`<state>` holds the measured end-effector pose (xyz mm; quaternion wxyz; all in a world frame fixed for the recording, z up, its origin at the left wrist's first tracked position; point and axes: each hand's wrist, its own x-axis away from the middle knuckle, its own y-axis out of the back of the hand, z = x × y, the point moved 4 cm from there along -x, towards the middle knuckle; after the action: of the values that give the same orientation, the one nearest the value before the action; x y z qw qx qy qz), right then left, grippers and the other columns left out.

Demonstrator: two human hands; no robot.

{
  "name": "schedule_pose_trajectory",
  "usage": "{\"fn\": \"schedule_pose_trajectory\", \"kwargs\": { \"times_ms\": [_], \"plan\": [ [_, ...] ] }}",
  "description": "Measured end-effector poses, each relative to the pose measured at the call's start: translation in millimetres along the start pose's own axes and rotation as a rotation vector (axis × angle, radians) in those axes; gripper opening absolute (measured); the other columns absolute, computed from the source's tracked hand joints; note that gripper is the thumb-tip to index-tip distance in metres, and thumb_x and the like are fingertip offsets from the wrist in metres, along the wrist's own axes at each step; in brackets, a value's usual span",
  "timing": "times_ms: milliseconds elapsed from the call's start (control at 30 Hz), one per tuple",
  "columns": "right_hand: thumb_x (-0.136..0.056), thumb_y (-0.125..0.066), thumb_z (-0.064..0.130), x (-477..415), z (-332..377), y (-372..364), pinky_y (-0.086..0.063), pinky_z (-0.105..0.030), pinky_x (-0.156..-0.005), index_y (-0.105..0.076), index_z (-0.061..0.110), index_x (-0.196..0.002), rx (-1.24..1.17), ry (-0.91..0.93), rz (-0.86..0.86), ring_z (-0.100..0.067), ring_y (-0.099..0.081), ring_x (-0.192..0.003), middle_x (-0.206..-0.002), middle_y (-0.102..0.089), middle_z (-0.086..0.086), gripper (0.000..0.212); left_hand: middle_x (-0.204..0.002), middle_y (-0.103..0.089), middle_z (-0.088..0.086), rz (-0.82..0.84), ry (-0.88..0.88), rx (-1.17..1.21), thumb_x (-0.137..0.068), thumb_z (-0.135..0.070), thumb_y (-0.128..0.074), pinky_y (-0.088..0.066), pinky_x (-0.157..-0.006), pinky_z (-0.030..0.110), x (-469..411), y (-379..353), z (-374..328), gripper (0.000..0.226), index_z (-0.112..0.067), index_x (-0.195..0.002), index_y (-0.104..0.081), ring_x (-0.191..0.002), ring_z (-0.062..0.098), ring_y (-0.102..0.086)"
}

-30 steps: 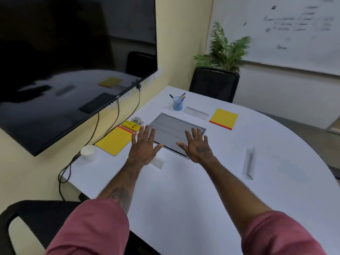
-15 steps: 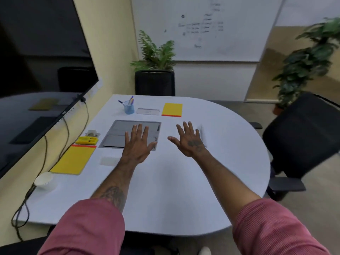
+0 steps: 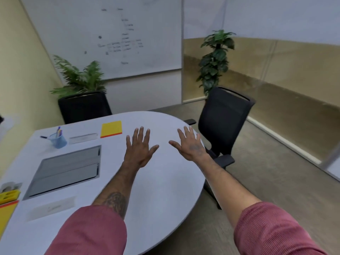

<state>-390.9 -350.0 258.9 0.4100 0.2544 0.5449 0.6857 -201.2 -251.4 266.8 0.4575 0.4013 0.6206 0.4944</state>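
Note:
Both arms reach forward over a white rounded table point(image 3: 156, 196). My left hand point(image 3: 138, 150) is held flat with its fingers spread, palm down, above the tabletop near the middle. My right hand point(image 3: 189, 144) is spread the same way near the table's right edge. Neither holds anything. To the left of my left hand a grey flap panel point(image 3: 64, 170) is set into the tabletop. A yellow pad point(image 3: 111, 128) lies beyond my left hand, near the far rim.
A blue pen cup point(image 3: 59, 139) and a clear ruler point(image 3: 82, 138) sit at the far left. Yellow items point(image 3: 8, 196) lie at the left edge, with a paper strip point(image 3: 50, 208) nearby. A black chair point(image 3: 224, 118) stands to the table's right, another chair point(image 3: 83, 106) at its far end. Plants and a whiteboard stand behind.
The view has swung to the right, away from the wall screen. Both hands have moved right with it, off the grey panel, and stay spread and empty.

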Motion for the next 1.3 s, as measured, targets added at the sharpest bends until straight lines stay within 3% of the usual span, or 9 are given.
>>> {"fn": "schedule_pose_trajectory", "kwargs": {
  "times_ms": [233,400,567,933,1300],
  "plan": [
    [-0.094,-0.017,0.073,25,-143,44,-0.007,-0.056,-0.119,-0.013,0.017,-0.157,0.054,-0.131,-0.056,-0.029,0.007,-0.152,-0.165,-0.005,-0.013,0.084,-0.164,0.016,0.003,0.001,-0.139,0.005,-0.087,-0.072,-0.003,0.010,-0.118,0.052,-49,-27,-143,0.085,-0.025,-0.157,0.007,-0.150,0.023,0.018],
    [-0.093,-0.017,0.073,46,-234,69,-0.001,-0.056,-0.120,-0.009,0.019,-0.158,0.048,-0.222,-0.069,-0.027,0.011,-0.152,-0.165,0.001,-0.011,0.085,-0.164,0.013,0.004,0.012,-0.219,0.012,-0.095,-0.068,-0.015,0.008,-0.118,0.053,-75,-41,-231,0.078,-0.024,-0.157,0.001,-0.150,0.024,0.016],
    [-0.093,-0.016,0.073,72,-312,93,0.000,-0.055,-0.120,-0.007,0.019,-0.158,0.079,-0.310,-0.068,-0.027,0.012,-0.151,-0.165,0.003,-0.012,0.085,-0.165,0.004,0.006,0.007,-0.313,0.045,-0.093,-0.070,-0.011,0.000,-0.118,0.056,-95,-48,-306,0.081,-0.022,-0.157,-0.004,-0.151,0.025,0.010],
    [-0.090,-0.012,0.077,99,-433,126,0.004,-0.054,-0.119,-0.003,0.021,-0.158,0.101,-0.509,-0.109,-0.027,0.016,-0.151,-0.165,0.007,-0.011,0.088,-0.165,0.007,0.007,0.027,-0.496,0.051,-0.096,-0.067,-0.017,-0.001,-0.120,0.055,-145,-68,-435,0.079,-0.021,-0.157,-0.001,-0.151,0.024,0.011],
    [-0.088,-0.012,0.078,43,-532,150,0.003,-0.054,-0.121,-0.005,0.021,-0.158,0.080,-0.664,-0.174,-0.025,0.016,-0.151,-0.165,0.006,-0.009,0.091,-0.165,0.009,0.007,0.033,-0.633,0.084,-0.094,-0.069,-0.015,0.002,-0.120,0.055,-263,-92,-524,0.081,-0.021,-0.157,0.003,-0.151,0.023,0.013]
  ]
}}
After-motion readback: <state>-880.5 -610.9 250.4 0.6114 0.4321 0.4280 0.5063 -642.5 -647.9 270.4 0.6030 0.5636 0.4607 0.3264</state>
